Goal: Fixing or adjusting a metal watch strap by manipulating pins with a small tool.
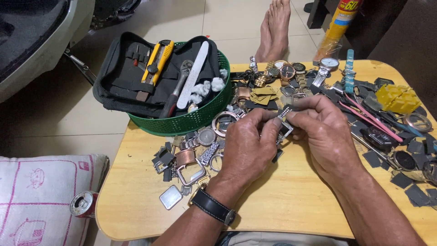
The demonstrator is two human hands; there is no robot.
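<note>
Silver rectangular watch case, stone-edged, pinched between both hands above wooden table.

Left hand clenched on case's left side, fingertips curled over its edge; right hand gripping right side and top corner with thumb and forefinger. Case at fingertips only, not seated in either palm, raised just over table centre. Risk, as judged: slip from narrow pinch, dropping among loose watch parts beside green basket and easily lost; stray elbow nudging watches off far edge.
</note>
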